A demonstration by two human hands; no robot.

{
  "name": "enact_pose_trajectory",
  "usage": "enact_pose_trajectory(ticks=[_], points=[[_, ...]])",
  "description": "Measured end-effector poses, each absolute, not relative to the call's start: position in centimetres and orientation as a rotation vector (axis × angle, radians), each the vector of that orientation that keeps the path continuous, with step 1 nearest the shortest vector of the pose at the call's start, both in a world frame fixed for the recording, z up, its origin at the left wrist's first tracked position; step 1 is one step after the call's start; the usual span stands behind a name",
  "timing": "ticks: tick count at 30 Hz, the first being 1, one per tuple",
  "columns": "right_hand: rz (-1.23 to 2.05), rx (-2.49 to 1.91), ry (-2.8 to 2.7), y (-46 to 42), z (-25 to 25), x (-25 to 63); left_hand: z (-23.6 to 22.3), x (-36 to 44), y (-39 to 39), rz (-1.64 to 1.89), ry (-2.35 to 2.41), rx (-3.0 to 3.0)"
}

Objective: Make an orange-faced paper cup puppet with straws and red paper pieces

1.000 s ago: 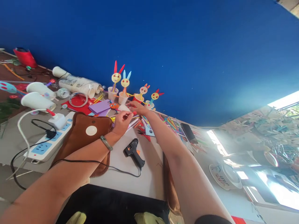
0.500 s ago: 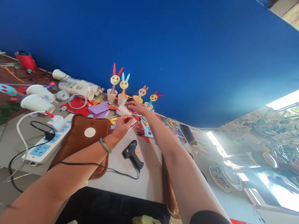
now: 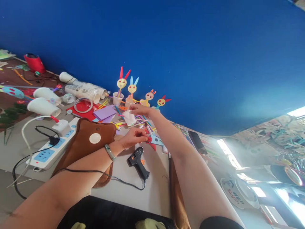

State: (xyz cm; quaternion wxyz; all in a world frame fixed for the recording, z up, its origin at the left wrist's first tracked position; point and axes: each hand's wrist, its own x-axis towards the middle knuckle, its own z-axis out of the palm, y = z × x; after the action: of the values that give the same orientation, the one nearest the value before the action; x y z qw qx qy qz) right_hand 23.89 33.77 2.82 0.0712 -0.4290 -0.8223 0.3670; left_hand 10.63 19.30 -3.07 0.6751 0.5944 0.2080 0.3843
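My left hand (image 3: pixel 134 137) is closed in a pinch, its fingertips on a small red piece (image 3: pixel 149 139) in front of a light blue cut-out (image 3: pixel 156 140). Above and beyond it, my right hand (image 3: pixel 140 110) has its fingers at the upper edge of a tilted white paper cup (image 3: pixel 129 118). An orange cut-out (image 3: pixel 123 108) shows just behind that cup. Below my left hand a black hot glue gun (image 3: pixel 138 163) lies on the table. Several cups with rabbit-faced spoons, one a red-eared rabbit (image 3: pixel 121 83), stand along the blue wall.
To the left lie a brown hot-water bag (image 3: pixel 83 143), a white power strip (image 3: pixel 45 156) with plugs, and stacked paper cups (image 3: pixel 82 92). Purple paper (image 3: pixel 105 113) and a tape ring (image 3: pixel 83 105) lie behind. A phone (image 3: pixel 197 141) is at the right. The glue gun's cord passes my left forearm.
My left hand has moved right and nearer, away from the cup to the red piece. The cup at my right hand has tipped more upright. The view has shifted slightly.
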Motion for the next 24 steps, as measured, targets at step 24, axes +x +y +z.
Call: enact_pose_trajectory(ticks=[24], points=[[-0.37, -1.554, -2.118, 10.6, 1.9, 31.0, -2.7, 9.7, 19.6, 0.711, 0.28, 1.016]])
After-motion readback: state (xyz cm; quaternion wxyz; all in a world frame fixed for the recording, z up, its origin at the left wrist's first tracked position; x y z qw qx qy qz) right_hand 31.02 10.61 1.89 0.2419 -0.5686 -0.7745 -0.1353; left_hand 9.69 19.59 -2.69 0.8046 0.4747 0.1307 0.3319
